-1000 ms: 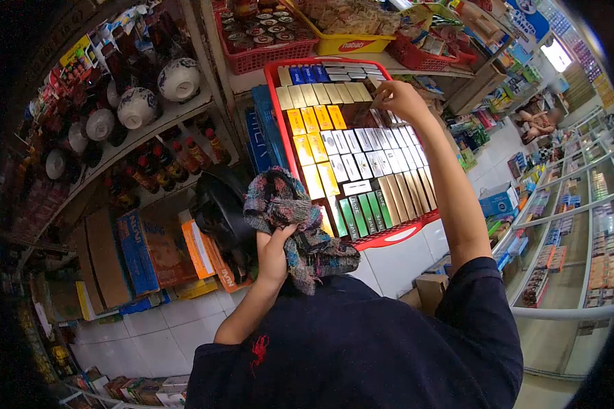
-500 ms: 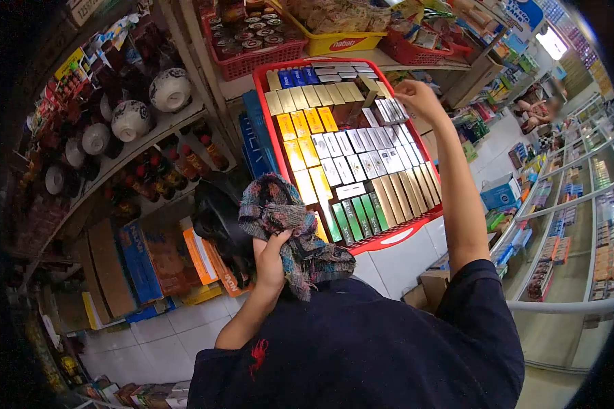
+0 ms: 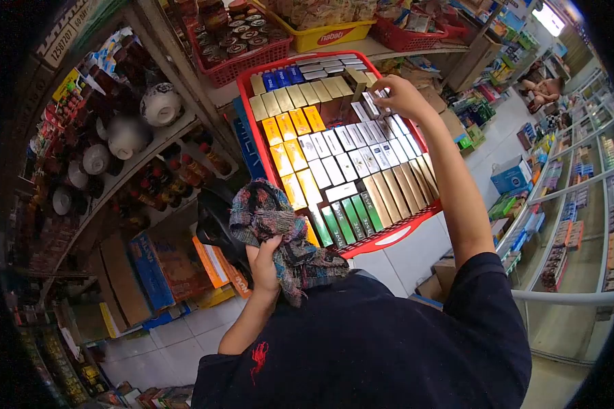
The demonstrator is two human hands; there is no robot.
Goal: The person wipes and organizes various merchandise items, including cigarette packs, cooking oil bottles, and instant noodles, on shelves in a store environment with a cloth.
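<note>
My left hand (image 3: 266, 267) is closed around a crumpled multicoloured knitted cloth (image 3: 269, 215). Beside the cloth sits a black, glossy rounded object (image 3: 218, 221). A red plastic basket (image 3: 370, 245) in front of me holds tightly lined rows of cigarette packs: yellow, white, gold, blue and green ones. My right hand (image 3: 408, 101) reaches over the basket's far right part, fingers bent and pinched at a white-and-silver cigarette pack (image 3: 370, 104). Left of those fingers, a gold pack (image 3: 355, 82) stands above its row. A gap shows among the packs in the middle.
Behind the basket, a shelf holds a red basket of jars (image 3: 242, 58), a yellow nabati tray (image 3: 334, 37) and another red basket (image 3: 409, 39). Bowls (image 3: 160, 104) and bottles line the left shelf, above cardboard boxes (image 3: 158, 269). Glass display cases (image 3: 566, 225) stand right; a person (image 3: 544, 90) sits farther back.
My right hand has shifted slightly left and down over the silver packs, and one pack now sits apart at its fingertips. My left hand still grips the cloth. The view has turned a little.
</note>
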